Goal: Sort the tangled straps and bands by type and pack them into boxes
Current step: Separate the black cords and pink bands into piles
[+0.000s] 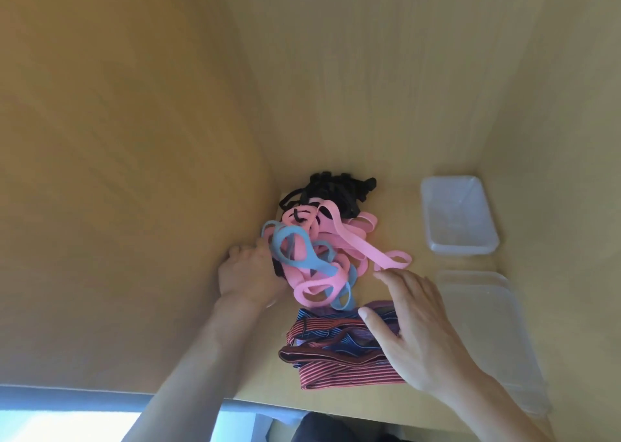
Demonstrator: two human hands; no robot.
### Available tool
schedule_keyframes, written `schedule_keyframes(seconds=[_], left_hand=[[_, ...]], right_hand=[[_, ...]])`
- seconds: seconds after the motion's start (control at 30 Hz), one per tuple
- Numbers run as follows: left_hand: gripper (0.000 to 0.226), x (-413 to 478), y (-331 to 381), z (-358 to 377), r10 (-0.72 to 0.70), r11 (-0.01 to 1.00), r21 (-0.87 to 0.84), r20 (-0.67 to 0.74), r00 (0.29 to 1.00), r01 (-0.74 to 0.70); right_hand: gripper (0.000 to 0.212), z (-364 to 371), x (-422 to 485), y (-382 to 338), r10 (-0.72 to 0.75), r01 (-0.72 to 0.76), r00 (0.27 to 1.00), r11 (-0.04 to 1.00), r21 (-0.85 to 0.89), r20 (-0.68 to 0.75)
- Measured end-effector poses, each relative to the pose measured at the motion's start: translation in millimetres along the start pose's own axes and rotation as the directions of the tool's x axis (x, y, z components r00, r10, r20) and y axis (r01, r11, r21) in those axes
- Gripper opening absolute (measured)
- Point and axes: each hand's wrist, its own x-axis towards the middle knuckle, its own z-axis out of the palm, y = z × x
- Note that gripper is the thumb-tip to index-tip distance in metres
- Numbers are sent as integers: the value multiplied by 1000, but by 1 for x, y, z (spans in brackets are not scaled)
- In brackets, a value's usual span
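Right hand: our right hand [420, 334] hangs on the near-right side of the tangled heap of flat pink and blue elastic bands [322, 256]. Its fingers are straight and spread apart, and it holds nothing. The forefinger tip lies just beside a pink loop that trails out of the heap.
Striped bands: a loose pile of wide red, blue and purple striped fabric bands [329, 351] lies on the near side of the heap, touching its near edge. Our thumb and palm cover the right part of this pile, and we cannot tell whether they touch it.
Lids: a stack of clear plastic rectangular lids [487, 334] lies flat to the near right of the heap, beyond our right hand.
Left hand: our left hand [248, 273] is against the left edge of the heap with its fingers curled. Blue loops lie over it, and we cannot tell whether it clamps any band.
Black straps: a bundle of black webbing straps with plastic buckles [339, 189] sits on the far side of the heap, partly under the pink bands.
Box: a clear plastic rectangular box [460, 216] stands open to the far right of the heap, well apart from it.
Surface: a light wooden desk [396, 206] carries everything, and a wooden side panel [134, 172] rises just left of the heap.
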Motion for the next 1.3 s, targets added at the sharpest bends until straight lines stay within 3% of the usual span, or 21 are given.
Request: schedule_keyframes(seconds=[0.13, 0.2, 0.27, 0.33, 0.43, 0.53, 0.67, 0.77, 0.97, 1.3], left_hand=[[36, -21, -7, -33, 18, 999, -26, -131, 991, -21], [34, -32, -13, -45, 98, 980, -148, -245, 965, -137], [29, -42, -12, -58, 130, 820, -535, -173, 976, -204], [32, -51, 1, -64, 190, 534, -835, -40, 981, -137], [32, -59, 22, -60, 262, 338, -928, -65, 963, -154], [30, -64, 35, -55, 351, 199, -976, -10, 936, -85], [39, -64, 40, -56, 464, -20, -985, 143, 874, 171], [44, -62, 41, -54, 473, -15, -983, 155, 867, 184], [32, -63, 47, -47, 340, -9, -995, 91, 936, 100], [26, -65, 44, -42, 361, -65, -984, 129, 924, 163]], right_hand=[[36, 1, 8, -2, -29, 34, 997, 996, 81, -69], [26, 0, 11, -5, -43, 52, 996, 991, 126, -72], [22, -1, 14, -12, -34, 48, 997, 975, 215, -70], [23, -2, 19, -20, -9, 30, 998, 921, 387, -55], [40, -4, 29, -36, -41, -24, 996, 723, 690, 78], [60, -3, 34, -43, -58, -49, 993, 589, 807, 103], [43, -7, 39, -36, 25, -25, 1000, 554, 832, 14], [37, -11, 41, -28, 55, -36, 998, 482, 875, 12], [34, -10, 39, -24, 82, -102, 994, 396, 913, 75], [27, -4, 38, -19, 92, -86, 994, 421, 903, 52]])
